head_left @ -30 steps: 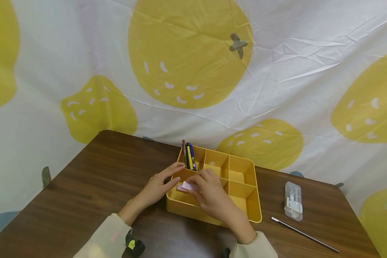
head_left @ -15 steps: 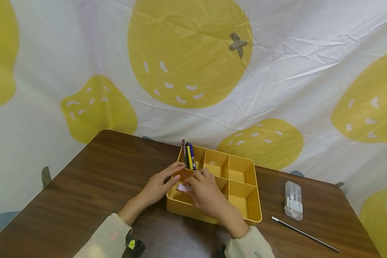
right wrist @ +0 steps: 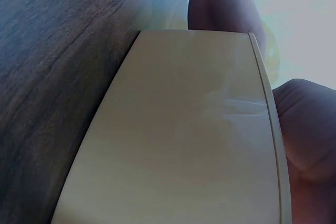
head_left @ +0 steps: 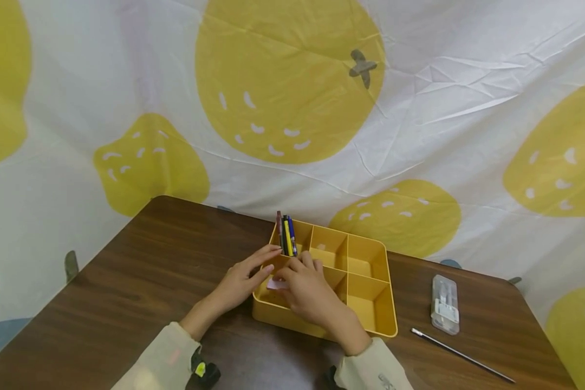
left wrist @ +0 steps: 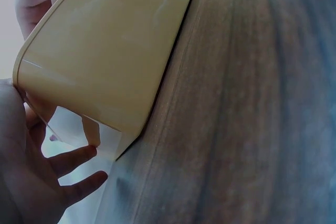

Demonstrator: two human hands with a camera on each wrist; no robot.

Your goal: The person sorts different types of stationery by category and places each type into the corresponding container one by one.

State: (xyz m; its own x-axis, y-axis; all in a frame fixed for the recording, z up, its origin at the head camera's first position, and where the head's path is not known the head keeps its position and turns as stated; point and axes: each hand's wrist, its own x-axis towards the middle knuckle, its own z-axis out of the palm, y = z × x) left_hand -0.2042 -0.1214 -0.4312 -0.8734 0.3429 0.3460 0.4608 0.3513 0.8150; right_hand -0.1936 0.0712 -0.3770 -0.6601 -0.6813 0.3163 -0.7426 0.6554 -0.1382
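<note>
In the head view, my right hand [head_left: 309,290] reaches into the front left compartment of a yellow divided organizer box [head_left: 278,312]. Its thumb and fingers pinch a small flat pale pink pad [head_left: 277,284], partly hidden behind them. My left hand [head_left: 236,281] rests at the box's left rim, its fingers spread and fairly straight. The left wrist view shows that hand's fingertips [left wrist: 94,179] spread beside the box's yellow side wall [left wrist: 100,51]. In the right wrist view the box's front wall [right wrist: 173,129] hides most of the right hand [right wrist: 310,129].
Several pens [head_left: 286,235] stand in the back left compartment. Right of the box, a clear plastic case [head_left: 445,304] and a dark pencil [head_left: 463,355] lie on the brown wooden table [head_left: 175,254]. A fruit-print cloth [head_left: 292,81] hangs behind the table.
My right hand has moved slightly left and lower into the compartment with the pale pink pad, which now shows as one layer instead of two offset layers. The left hand has stayed in place.
</note>
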